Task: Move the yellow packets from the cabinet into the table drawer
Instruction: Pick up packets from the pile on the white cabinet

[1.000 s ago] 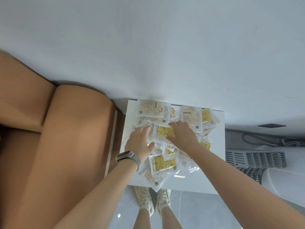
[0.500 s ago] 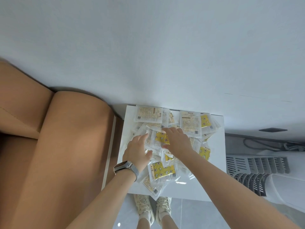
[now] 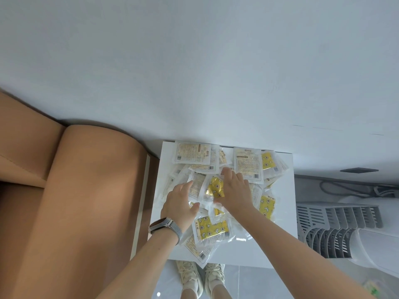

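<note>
Several yellow packets (image 3: 212, 228) in clear wrappers lie heaped on a white cabinet top (image 3: 282, 234) against the wall. My left hand (image 3: 180, 206), with a watch on the wrist, reaches into the left of the heap, fingers fairly straight and thumb spread. My right hand (image 3: 234, 189) lies palm down on the middle of the heap, its fingers pointing toward the wall and hiding the packets under it. A crumpled yellow packet (image 3: 216, 187) bulges up between the two hands. No drawer shows in this view.
A tan padded sofa back (image 3: 86, 201) stands close on the left of the cabinet. A white and grey slotted appliance (image 3: 345, 229) sits low on the right, with cables behind it. My shoes (image 3: 200, 277) stand on the grey floor below the cabinet's front edge.
Both hands have pushed a little farther into the heap, and the yellow packet between them has crumpled upward. The camera has tipped slightly.
</note>
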`<state>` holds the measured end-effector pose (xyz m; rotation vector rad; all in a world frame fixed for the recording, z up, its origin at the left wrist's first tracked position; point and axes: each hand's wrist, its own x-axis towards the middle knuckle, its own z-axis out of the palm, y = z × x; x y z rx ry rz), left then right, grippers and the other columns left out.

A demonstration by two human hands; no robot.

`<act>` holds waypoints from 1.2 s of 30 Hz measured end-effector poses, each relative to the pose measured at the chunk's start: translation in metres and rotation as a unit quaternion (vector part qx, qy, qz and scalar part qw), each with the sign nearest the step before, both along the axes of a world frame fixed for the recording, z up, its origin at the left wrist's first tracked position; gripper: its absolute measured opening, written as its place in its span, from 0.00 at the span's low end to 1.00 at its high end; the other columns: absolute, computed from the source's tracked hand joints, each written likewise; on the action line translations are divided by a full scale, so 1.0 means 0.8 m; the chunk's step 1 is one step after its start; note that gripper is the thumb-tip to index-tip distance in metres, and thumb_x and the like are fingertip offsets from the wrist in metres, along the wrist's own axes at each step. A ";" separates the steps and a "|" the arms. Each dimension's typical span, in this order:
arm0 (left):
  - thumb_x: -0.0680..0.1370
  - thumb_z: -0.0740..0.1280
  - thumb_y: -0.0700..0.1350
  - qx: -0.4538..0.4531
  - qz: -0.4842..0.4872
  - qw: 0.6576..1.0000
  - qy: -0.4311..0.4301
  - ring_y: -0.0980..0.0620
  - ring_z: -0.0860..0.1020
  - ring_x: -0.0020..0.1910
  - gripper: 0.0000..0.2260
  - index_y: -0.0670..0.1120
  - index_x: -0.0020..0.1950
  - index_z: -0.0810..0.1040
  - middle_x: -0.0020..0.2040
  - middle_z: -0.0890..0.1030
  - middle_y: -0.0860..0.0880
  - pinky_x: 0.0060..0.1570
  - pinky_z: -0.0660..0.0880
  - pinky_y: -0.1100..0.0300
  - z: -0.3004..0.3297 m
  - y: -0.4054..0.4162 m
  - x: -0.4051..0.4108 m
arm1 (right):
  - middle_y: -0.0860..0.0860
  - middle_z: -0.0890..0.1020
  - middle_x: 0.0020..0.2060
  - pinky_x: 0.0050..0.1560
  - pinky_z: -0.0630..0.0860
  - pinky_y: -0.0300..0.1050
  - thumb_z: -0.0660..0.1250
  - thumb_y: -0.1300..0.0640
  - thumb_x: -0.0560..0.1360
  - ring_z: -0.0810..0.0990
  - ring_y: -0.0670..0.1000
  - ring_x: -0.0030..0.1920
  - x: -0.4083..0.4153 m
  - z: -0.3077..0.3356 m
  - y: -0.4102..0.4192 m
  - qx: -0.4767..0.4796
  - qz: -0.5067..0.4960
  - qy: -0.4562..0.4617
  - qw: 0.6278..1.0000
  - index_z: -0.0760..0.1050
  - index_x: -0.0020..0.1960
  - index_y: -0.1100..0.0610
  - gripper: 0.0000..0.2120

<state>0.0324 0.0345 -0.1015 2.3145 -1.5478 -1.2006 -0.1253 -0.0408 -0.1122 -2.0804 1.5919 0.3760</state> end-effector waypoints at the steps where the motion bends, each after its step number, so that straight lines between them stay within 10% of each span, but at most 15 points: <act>1: 0.78 0.67 0.50 -0.001 0.001 1.000 0.001 0.51 0.67 0.72 0.29 0.52 0.78 0.61 0.74 0.67 0.51 0.67 0.71 0.55 0.000 0.000 -0.001 | 0.49 0.74 0.56 0.58 0.71 0.46 0.77 0.47 0.68 0.74 0.52 0.56 -0.003 0.000 0.000 0.011 -0.011 -0.015 1.000 0.61 0.64 0.55 0.33; 9: 0.79 0.64 0.57 -0.024 0.114 0.993 -0.020 0.48 0.47 0.79 0.24 0.49 0.73 0.70 0.80 0.53 0.47 0.73 0.60 0.50 0.020 0.003 -0.024 | 0.50 0.80 0.47 0.47 0.72 0.42 0.64 0.54 0.80 0.78 0.52 0.48 -0.032 0.026 0.005 0.161 -0.071 -0.158 0.972 0.72 0.58 0.57 0.09; 13: 0.73 0.74 0.55 -0.068 0.274 0.939 0.197 0.52 0.64 0.74 0.33 0.52 0.74 0.66 0.74 0.65 0.54 0.72 0.65 0.51 0.041 0.002 -0.042 | 0.45 0.81 0.41 0.44 0.72 0.36 0.65 0.56 0.79 0.78 0.43 0.40 -0.038 0.056 0.013 0.181 -0.204 -0.307 0.912 0.77 0.52 0.52 0.03; 16: 0.66 0.77 0.57 -0.025 0.301 0.881 0.365 0.56 0.78 0.62 0.32 0.54 0.67 0.71 0.62 0.80 0.55 0.61 0.76 0.58 0.049 -0.002 -0.046 | 0.55 0.83 0.45 0.49 0.78 0.50 0.66 0.57 0.79 0.80 0.49 0.42 -0.032 0.068 0.025 0.207 -0.293 -0.400 0.844 0.79 0.53 0.53 0.05; 21: 0.56 0.81 0.61 0.025 0.317 0.827 0.463 0.45 0.83 0.54 0.34 0.50 0.58 0.80 0.53 0.86 0.47 0.49 0.81 0.50 0.038 0.000 -0.041 | 0.52 0.85 0.52 0.60 0.78 0.56 0.66 0.58 0.79 0.83 0.56 0.54 -0.022 0.078 0.036 0.257 -0.324 -0.460 0.786 0.79 0.57 0.53 0.08; 28: 0.55 0.84 0.58 0.035 0.348 0.803 0.482 0.41 0.84 0.52 0.30 0.47 0.52 0.85 0.52 0.85 0.42 0.49 0.81 0.43 0.035 -0.004 -0.033 | 0.52 0.83 0.55 0.58 0.76 0.64 0.64 0.55 0.81 0.77 0.71 0.51 -0.019 0.080 0.022 0.271 -0.246 -0.461 0.808 0.77 0.55 0.34 0.15; 36: 0.64 0.76 0.44 0.040 0.445 0.768 0.458 0.42 0.82 0.56 0.20 0.45 0.55 0.81 0.53 0.86 0.45 0.58 0.77 0.38 0.027 -0.011 -0.027 | 0.39 0.75 0.59 0.55 0.80 0.42 0.62 0.39 0.74 0.78 0.43 0.56 -0.035 0.074 -0.030 0.341 -0.189 -0.353 0.851 0.67 0.72 0.46 0.28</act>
